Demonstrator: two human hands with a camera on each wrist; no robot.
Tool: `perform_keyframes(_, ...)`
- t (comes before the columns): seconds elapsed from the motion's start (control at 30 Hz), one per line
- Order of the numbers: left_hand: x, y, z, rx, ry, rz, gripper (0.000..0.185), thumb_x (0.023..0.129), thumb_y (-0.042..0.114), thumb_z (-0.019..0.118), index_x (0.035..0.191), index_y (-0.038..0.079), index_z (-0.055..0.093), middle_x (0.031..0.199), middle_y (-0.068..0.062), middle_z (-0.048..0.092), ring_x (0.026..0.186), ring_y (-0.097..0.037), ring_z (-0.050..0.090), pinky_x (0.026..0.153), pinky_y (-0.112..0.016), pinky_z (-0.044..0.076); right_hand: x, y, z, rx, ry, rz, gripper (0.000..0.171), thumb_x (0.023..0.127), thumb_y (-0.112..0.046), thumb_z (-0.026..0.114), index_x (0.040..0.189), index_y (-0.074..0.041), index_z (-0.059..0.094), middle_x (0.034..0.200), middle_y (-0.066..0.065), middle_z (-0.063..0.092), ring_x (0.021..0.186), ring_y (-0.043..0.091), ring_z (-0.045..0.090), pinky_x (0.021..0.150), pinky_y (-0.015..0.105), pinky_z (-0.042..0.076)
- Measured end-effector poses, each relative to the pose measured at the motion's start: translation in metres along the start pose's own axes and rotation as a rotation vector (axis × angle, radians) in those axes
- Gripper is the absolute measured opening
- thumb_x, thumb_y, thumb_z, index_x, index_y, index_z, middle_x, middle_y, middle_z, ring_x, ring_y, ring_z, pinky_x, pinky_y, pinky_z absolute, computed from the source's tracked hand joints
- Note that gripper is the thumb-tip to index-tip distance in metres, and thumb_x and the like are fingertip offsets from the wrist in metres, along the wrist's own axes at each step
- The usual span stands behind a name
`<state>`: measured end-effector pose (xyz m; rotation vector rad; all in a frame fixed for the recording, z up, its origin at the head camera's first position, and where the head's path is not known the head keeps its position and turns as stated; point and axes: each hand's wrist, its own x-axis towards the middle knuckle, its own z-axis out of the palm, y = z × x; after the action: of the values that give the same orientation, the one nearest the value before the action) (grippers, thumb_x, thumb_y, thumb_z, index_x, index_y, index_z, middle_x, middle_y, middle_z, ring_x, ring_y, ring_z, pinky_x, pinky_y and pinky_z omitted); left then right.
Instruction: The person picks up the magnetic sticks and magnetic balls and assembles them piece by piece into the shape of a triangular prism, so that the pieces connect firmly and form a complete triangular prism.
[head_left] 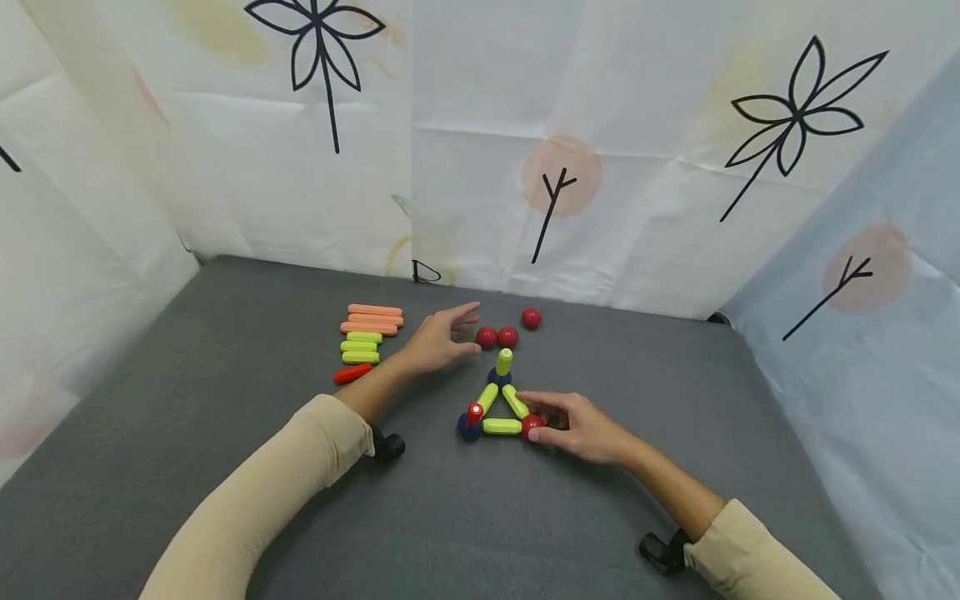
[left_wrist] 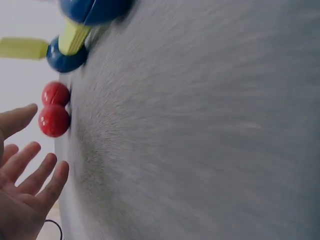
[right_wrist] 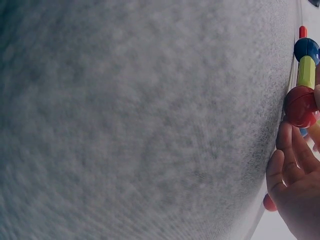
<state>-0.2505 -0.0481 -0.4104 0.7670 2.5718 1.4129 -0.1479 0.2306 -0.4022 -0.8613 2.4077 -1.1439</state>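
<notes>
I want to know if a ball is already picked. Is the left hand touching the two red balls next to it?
Apart. In the left wrist view, the left hand has open fingers, with a visible gap between its fingertips and the two red balls.

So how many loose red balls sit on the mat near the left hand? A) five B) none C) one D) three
D: three loose red balls lie on the grey mat just past the left hand, two touching each other and one a little apart.

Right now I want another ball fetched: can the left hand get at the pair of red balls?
Probably yes: the left hand is open right beside the pair of red balls, with nothing between.
</notes>
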Motion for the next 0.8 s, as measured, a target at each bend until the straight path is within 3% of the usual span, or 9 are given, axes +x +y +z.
perform_keyframes(0.23,0.022,-0.003,0.011,0.068,-0.044,-0.007,0.069,0.088,0.011,0.077,0.148,0.003,0.044,0.136,-0.016,0.06,0.127,-0.029,0.056,0.108,-0.049,0.039,0.0,-0.001,-0.001,0.002,0.001,-0.012,0.055,0.094,-0.02,0.07,0.144,-0.004,0.052,0.113,0.003,0.065,0.092,0.02,0.058,0.071,0.026,0.049)
perform_keyframes(0.47,0.022,-0.002,0.014,0.028,0.014,-0.002,0.055,0.091,0.006,0.073,0.142,0.004,0.051,0.125,-0.015,0.065,0.116,-0.03,0.062,0.103,-0.049,0.044,0.0,-0.001,-0.001,0.001,0.001,-0.013,0.055,0.094,-0.02,0.07,0.144,-0.005,0.051,0.112,0.002,0.065,0.092,0.02,0.058,0.072,0.027,0.049)
perform_keyframes(0.63,0.018,0.016,0.009,-0.107,0.086,0.051,0.05,0.095,0.014,0.069,0.141,0.007,0.052,0.126,-0.014,0.066,0.115,-0.027,0.063,0.096,-0.044,0.05,-0.001,0.001,0.0,0.006,0.006,-0.03,0.055,0.094,-0.019,0.07,0.144,-0.004,0.052,0.112,0.003,0.065,0.092,0.019,0.058,0.072,0.026,0.05)
perform_keyframes(0.8,0.01,0.039,0.004,-0.162,0.085,0.112,0.047,0.097,0.022,0.066,0.141,0.012,0.052,0.119,-0.007,0.07,0.107,-0.019,0.064,0.086,-0.04,0.052,0.0,0.002,0.0,0.01,0.008,-0.052,0.054,0.094,-0.018,0.07,0.143,-0.003,0.052,0.11,0.003,0.066,0.09,0.018,0.059,0.071,0.026,0.05)
